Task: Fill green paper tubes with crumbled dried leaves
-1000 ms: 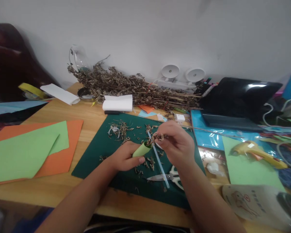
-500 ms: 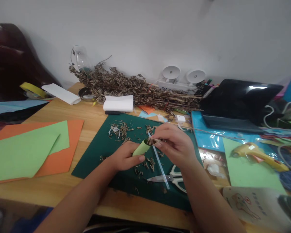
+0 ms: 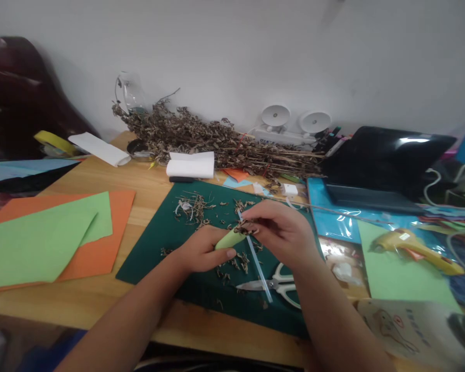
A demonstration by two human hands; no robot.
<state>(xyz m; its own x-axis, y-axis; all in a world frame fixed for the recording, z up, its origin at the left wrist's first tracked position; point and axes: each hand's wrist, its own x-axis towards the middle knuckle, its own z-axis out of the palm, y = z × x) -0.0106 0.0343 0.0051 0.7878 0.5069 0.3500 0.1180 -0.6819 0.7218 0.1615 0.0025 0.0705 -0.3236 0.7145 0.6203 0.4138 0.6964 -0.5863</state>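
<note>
My left hand (image 3: 204,250) is closed round a light green paper tube (image 3: 229,238), tilted with its mouth up to the right. In my right hand (image 3: 281,230) a pinch of dried leaves (image 3: 248,227) is held at that mouth, partly covering it. Beneath both hands lies a dark green cutting mat (image 3: 151,248) strewn with leaf crumbs (image 3: 241,262) and thin stems (image 3: 197,205). A clear glue stick (image 3: 260,271) rests across white-handled scissors (image 3: 273,284) on the mat.
A long heap of dried plants (image 3: 201,134) lines the wall. Green paper (image 3: 39,243) over orange paper (image 3: 101,258) lies left. Right are a yellow glue gun (image 3: 414,245), a black tablet (image 3: 395,160) and a whitish bottle (image 3: 406,325). A white paper roll (image 3: 189,165) sits behind the mat.
My right hand has brought the dried leaves onto the tube's mouth, whose dark opening showed before. My left hand keeps hold of the tube, and the view has shifted slightly.
</note>
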